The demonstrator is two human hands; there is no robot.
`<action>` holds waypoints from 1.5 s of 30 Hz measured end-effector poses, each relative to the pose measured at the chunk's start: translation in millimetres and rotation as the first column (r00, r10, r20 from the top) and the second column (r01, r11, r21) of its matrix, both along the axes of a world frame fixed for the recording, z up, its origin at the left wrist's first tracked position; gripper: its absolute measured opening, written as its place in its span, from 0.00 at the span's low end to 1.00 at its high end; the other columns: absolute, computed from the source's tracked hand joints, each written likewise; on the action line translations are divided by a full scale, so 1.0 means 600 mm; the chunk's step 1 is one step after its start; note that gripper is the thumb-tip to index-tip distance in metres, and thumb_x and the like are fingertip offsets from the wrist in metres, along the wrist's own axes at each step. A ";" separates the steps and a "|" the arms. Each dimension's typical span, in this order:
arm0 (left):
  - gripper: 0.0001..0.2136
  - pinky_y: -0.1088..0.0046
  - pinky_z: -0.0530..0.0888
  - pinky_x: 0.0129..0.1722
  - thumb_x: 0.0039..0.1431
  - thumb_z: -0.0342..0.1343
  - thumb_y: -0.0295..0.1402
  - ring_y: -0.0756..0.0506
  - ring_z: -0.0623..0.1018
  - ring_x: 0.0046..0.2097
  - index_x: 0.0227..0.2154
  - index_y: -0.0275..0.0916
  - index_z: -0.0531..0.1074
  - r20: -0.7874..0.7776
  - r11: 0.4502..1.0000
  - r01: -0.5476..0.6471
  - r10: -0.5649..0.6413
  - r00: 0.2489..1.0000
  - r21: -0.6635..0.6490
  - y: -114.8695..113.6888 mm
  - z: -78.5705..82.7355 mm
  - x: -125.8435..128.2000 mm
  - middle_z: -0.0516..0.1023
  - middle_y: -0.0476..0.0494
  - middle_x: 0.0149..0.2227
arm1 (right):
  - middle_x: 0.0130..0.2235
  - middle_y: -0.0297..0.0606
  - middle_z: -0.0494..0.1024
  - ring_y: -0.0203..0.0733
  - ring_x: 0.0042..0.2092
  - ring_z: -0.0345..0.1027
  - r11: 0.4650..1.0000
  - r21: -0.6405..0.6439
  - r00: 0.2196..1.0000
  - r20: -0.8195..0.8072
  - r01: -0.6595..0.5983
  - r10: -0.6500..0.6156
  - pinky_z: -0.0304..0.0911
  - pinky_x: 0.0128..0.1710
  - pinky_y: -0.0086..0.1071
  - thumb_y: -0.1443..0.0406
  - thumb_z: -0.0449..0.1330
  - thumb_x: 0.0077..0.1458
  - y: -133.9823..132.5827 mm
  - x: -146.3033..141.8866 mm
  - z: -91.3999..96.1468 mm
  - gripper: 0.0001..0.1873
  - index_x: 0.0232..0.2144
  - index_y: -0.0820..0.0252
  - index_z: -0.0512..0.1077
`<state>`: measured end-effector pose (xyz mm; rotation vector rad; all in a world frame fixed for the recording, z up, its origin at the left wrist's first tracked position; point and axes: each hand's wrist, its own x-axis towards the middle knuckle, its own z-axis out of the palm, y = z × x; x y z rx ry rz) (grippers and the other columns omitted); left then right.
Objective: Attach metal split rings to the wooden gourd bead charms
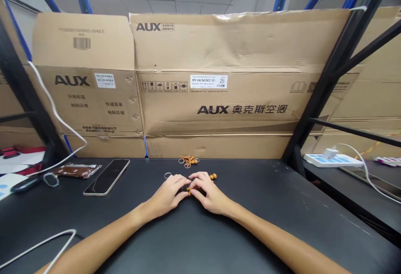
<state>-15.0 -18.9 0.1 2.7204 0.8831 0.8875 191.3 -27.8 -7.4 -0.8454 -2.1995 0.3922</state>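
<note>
A small brown cord (189, 191) is apparently pinched between left hand (167, 194) and right hand (210, 194) over the surface (266, 186); grip is best kept light, beads (213, 176) kept clear

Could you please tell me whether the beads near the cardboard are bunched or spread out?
Bunched: the beads lie close together in one cluster on the table in front of the cardboard.

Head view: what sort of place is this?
Probably a workbench in a storeroom or small workshop: a plain black table, big printed cardboard standing behind it, and black metal posts like shelving.
</note>
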 end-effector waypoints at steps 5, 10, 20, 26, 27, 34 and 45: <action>0.10 0.68 0.70 0.45 0.64 0.51 0.32 0.45 0.73 0.44 0.47 0.42 0.69 0.049 0.998 0.008 -0.011 0.999 0.055 0.002 -0.005 -0.002 0.72 0.43 0.45 | 0.46 0.41 0.69 0.45 0.53 0.58 0.999 0.035 1.000 -0.001 0.004 -0.004 0.59 0.53 0.42 0.70 0.54 0.58 -0.003 -0.001 0.002 0.05 0.34 0.56 0.66; 0.08 0.67 0.69 0.43 0.61 0.55 0.37 0.45 0.73 0.40 0.40 0.41 0.69 0.026 0.992 -0.080 0.078 0.997 0.101 0.000 -0.003 -0.003 0.75 0.45 0.40 | 0.45 0.40 0.70 0.45 0.51 0.60 0.997 0.074 0.999 0.025 -0.028 0.027 0.58 0.52 0.43 0.72 0.54 0.57 -0.007 -0.003 0.004 0.07 0.35 0.55 0.67; 0.06 0.68 0.65 0.42 0.64 0.50 0.34 0.47 0.73 0.37 0.40 0.40 0.70 -0.035 0.997 -0.074 0.074 0.997 0.013 -0.002 0.003 0.001 0.76 0.48 0.36 | 0.38 0.38 0.72 0.44 0.43 0.62 0.997 0.068 0.998 0.046 0.035 -0.038 0.60 0.44 0.39 0.73 0.52 0.58 -0.001 -0.003 -0.001 0.07 0.35 0.56 0.66; 0.05 0.66 0.64 0.43 0.63 0.51 0.32 0.46 0.72 0.39 0.36 0.39 0.71 -0.084 0.996 -0.052 0.058 0.995 0.073 -0.002 0.000 0.001 0.75 0.46 0.36 | 0.38 0.38 0.72 0.43 0.43 0.62 0.997 0.064 0.998 0.046 0.040 -0.043 0.60 0.44 0.38 0.73 0.52 0.58 -0.001 -0.003 0.000 0.07 0.35 0.57 0.66; 0.05 0.66 0.64 0.43 0.63 0.51 0.32 0.46 0.72 0.39 0.35 0.39 0.72 -0.085 0.995 -0.043 0.050 0.995 0.086 -0.001 0.000 0.001 0.75 0.46 0.36 | 0.38 0.38 0.72 0.43 0.43 0.62 0.997 0.062 0.998 0.046 0.037 -0.040 0.60 0.45 0.38 0.74 0.52 0.57 -0.002 -0.003 0.001 0.08 0.35 0.57 0.66; 0.06 0.67 0.65 0.42 0.63 0.50 0.30 0.46 0.72 0.39 0.33 0.40 0.72 -0.063 0.990 -0.040 0.049 0.997 0.137 0.000 0.000 0.001 0.74 0.45 0.37 | 0.37 0.37 0.72 0.43 0.43 0.63 0.999 0.048 0.999 0.049 0.016 -0.018 0.60 0.44 0.38 0.74 0.52 0.56 -0.006 -0.004 0.003 0.08 0.35 0.56 0.66; 0.08 0.65 0.65 0.40 0.63 0.48 0.28 0.45 0.71 0.39 0.33 0.39 0.72 -0.117 0.951 -0.075 0.115 0.986 0.301 -0.006 0.001 0.002 0.75 0.43 0.38 | 0.33 0.35 0.71 0.42 0.39 0.62 0.995 0.073 0.993 0.095 0.064 -0.071 0.60 0.40 0.37 0.65 0.59 0.55 -0.010 -0.008 0.004 0.04 0.35 0.56 0.69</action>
